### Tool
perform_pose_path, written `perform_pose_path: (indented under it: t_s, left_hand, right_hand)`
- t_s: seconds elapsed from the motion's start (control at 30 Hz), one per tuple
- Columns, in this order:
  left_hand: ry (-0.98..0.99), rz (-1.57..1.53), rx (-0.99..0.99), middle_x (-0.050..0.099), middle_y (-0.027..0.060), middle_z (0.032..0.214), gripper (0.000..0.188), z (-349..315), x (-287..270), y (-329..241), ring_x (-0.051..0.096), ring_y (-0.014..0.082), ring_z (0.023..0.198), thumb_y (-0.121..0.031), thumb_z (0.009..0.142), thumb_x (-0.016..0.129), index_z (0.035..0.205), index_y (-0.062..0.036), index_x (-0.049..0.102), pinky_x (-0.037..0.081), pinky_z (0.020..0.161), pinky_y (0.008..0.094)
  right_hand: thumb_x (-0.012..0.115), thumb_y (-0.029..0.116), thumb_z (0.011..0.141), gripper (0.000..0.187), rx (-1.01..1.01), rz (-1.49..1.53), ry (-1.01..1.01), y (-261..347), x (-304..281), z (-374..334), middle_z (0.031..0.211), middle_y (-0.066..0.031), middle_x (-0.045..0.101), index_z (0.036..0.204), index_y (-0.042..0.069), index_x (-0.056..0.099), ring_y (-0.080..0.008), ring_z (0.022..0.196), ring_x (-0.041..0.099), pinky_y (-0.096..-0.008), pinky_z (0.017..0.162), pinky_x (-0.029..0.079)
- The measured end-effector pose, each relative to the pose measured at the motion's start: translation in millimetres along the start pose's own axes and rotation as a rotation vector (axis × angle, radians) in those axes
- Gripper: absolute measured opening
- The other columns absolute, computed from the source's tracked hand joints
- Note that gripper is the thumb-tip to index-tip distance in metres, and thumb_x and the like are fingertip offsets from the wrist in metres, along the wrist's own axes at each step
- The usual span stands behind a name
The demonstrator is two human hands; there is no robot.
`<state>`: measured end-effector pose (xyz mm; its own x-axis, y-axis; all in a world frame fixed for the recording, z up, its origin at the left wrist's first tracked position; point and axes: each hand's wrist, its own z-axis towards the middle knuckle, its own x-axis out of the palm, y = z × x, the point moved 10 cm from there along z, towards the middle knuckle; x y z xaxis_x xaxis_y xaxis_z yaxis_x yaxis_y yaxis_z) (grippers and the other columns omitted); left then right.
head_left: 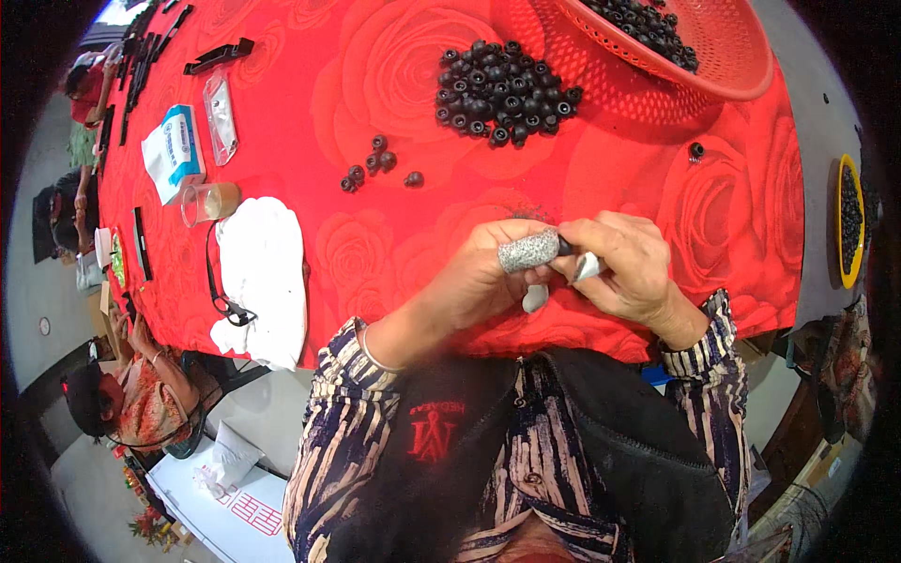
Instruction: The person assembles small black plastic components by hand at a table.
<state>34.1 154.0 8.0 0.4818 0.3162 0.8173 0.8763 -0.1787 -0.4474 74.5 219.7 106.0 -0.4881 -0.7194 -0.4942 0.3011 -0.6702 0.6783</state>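
Note:
My left hand (483, 272) and my right hand (627, 267) meet near the front edge of the red cloth, fingers closed around a small black part (564, 247) that is mostly hidden. A grey speckled wrap (527, 251) covers one finger of my left hand; below it shows a white tip (535, 298). From my right fingers pokes a pale, shiny pointed piece (587, 266); whether it is a blade or a wrapped fingertip is unclear. Beyond my hands lies a pile of round black parts with holes (502, 94). A few loose black parts (379, 161) are scattered to its left.
A red perforated basket (741, 80) holding more black parts stands at the far right. Leftward are a white cloth (263, 281), glasses (236, 312), a plastic cup (212, 203) and a tissue pack (175, 155). Other people (141, 385) sit along the left side. A yellow-rimmed tray (852, 272) is at right.

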Motion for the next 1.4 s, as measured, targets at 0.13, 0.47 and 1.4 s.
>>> perform_pose_path:
  t_s: [0.13, 0.47, 1.4]
  left_hand:
    - [-0.026, 0.028, -0.004, 0.059, 0.0063, 0.079, 0.031, 1, -7, 7, 0.051, 0.0102, 0.056, -0.028, 0.086, 0.056, 0.099, 0.0001, 0.056, 0.041, 0.049, 0.0216]
    - [-0.034, -0.014, 0.029, 0.058, 0.0041, 0.081, 0.026, 2, -11, 4, 0.054, 0.0075, 0.062, -0.017, 0.087, 0.056, 0.105, 0.0023, 0.056, 0.047, 0.05, 0.022]
    - [-0.145, 0.21, 0.203, 0.058, 0.0012, 0.081, 0.019, -7, -11, -23, 0.053, 0.0076, 0.06, -0.011, 0.086, 0.056, 0.101, -0.0007, 0.06, 0.044, 0.052, 0.0208]
  right_hand:
    - [0.073, 0.009, 0.058, 0.04, -0.106, -0.152, -0.047, 11, 1, -6, 0.062, -0.0069, 0.049, 0.093, -0.002, 0.057, -0.0189, 0.049, 0.05, -0.0301, 0.042, 0.038]
    - [0.071, 0.007, 0.059, 0.04, -0.118, -0.126, -0.059, 11, -2, -8, 0.063, -0.0059, 0.049, 0.094, -0.001, 0.056, -0.0187, 0.049, 0.05, -0.031, 0.043, 0.038]
    - [0.052, 0.005, 0.084, 0.013, 0.376, 0.26, 0.121, -36, 9, -6, 0.074, -0.0088, 0.051, 0.094, -0.003, 0.053, -0.0159, 0.06, 0.048, -0.0273, 0.054, 0.037]
